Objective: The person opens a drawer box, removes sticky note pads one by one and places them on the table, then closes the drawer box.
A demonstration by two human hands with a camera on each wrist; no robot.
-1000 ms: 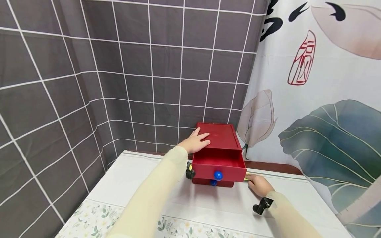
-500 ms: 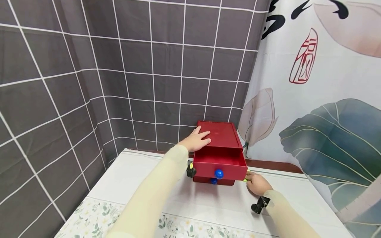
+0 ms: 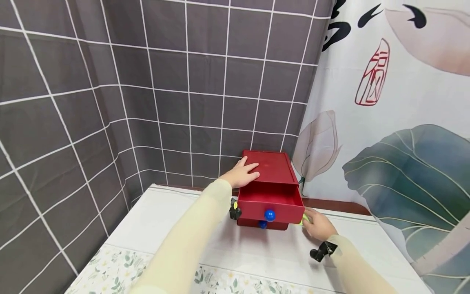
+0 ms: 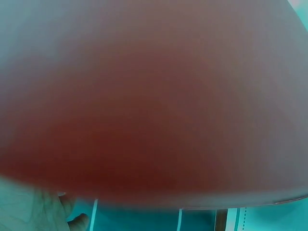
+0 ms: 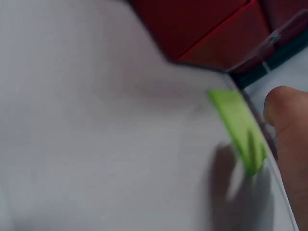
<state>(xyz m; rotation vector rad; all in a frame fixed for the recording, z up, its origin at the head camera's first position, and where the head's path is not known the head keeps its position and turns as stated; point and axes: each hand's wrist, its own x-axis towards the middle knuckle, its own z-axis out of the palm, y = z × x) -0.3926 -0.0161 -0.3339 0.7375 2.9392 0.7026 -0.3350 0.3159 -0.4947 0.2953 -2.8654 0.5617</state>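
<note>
A red two-drawer box (image 3: 273, 166) stands at the back of the table, its upper drawer (image 3: 253, 211) pulled out, with a blue knob (image 3: 269, 215) on the front. My left hand (image 3: 240, 175) rests with spread fingers on the left of the box top; a large blurred reddish surface fills most of the left wrist view. Beside the box's right side, my right hand (image 3: 318, 225) reaches over a lime-green flat strip (image 5: 238, 130). In the right wrist view one straight digit shows apart from the strip, and finger shadows fall across it.
The white table (image 3: 183, 220) has a floral cloth (image 3: 121, 265) along its front. A dark gridded curtain (image 3: 176, 102) and a white curtain with leaf prints (image 3: 404, 179) hang behind. The lower drawer, with its own blue knob (image 3: 262, 224), is closed.
The right hand's fingers have lifted and spread slightly around the green strip. My left hand stays on the box, and the upper drawer stays pulled out.
</note>
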